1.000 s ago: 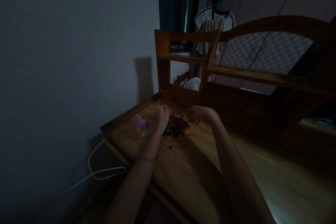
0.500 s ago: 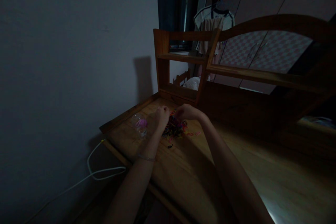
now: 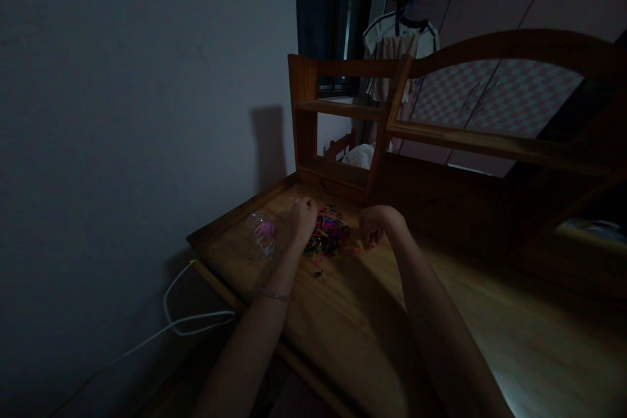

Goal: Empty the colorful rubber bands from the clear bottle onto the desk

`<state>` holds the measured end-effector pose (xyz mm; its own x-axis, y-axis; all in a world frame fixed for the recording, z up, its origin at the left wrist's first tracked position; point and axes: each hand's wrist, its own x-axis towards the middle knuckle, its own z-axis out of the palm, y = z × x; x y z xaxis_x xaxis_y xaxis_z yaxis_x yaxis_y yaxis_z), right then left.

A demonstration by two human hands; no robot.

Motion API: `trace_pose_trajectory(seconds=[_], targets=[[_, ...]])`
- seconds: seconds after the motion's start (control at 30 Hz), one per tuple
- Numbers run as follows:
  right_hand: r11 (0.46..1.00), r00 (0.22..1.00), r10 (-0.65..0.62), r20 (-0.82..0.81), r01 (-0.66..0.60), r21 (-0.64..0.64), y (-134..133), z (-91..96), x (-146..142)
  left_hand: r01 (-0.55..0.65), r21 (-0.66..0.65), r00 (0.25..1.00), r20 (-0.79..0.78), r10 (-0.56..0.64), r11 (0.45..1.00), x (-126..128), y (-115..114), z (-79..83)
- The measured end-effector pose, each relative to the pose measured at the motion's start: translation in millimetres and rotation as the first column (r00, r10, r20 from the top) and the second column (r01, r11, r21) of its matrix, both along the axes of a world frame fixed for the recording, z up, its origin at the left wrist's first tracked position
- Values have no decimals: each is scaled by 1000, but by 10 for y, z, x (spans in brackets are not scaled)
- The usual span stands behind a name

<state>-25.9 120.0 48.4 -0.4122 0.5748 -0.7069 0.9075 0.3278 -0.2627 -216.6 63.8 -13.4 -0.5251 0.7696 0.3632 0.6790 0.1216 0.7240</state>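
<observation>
A loose heap of small coloured bands (image 3: 329, 236), perhaps elastic hair ties, lies on the wooden desk (image 3: 337, 313). At the heap's left side my left hand (image 3: 304, 217) is closed; whatever it may hold is hidden. My right hand (image 3: 381, 222) is right of the heap, wrist bent and fingers curled down to the desktop beside a few orange pieces (image 3: 360, 248). What those fingers pinch, if anything, is too dark to tell. Left of my left hand is a clear, rounded plastic container (image 3: 262, 232) with something pink inside or behind it.
A wooden shelf unit (image 3: 306, 114) rises from the desk's back edge. The pale wall (image 3: 147, 111) borders the left side. A white cable (image 3: 200, 319) loops off the front-left corner. One small dark band (image 3: 318, 273) lies apart, nearer me. Clothes (image 3: 399, 39) hang behind.
My right hand has moved right, from over the heap to the desktop beside it, uncovering more bands. My left hand has stayed almost in place.
</observation>
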Motion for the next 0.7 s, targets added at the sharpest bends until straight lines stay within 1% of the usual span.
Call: trace_pose_trajectory(seconds=[0.07, 0.13, 0.23, 0.37, 0.5, 0.6, 0.7], targets=[[998, 999, 4, 47, -1, -67, -16, -29, -23, -6, 0, 1000, -1, 6, 1000, 3, 1, -1], [997, 995, 5, 95, 2, -74, -32, -52, -68, -9, 3, 1000, -4, 9, 1000, 1, 8, -9], [1000, 991, -7, 131, 8, -5, -52, -78, -137, -10, 3, 1000, -8, 10, 1000, -8, 22, -28], [994, 995, -29, 97, 18, 108, -54, -98, -168, -23, -6, 999, -29, 23, 1000, -17, 28, -42], [980, 996, -49, 78, 33, 196, -30, -122, -152, -22, 13, 999, -46, 23, 1000, -16, 20, -38], [974, 998, -52, 40, 42, 220, -18, -154, -140, -20, 19, 999, -42, 20, 1000, -19, 17, -42], [977, 999, -20, -25, 24, 211, -24, -170, -137, -18, 24, 999, -43, 19, 1000, -26, 21, -56]])
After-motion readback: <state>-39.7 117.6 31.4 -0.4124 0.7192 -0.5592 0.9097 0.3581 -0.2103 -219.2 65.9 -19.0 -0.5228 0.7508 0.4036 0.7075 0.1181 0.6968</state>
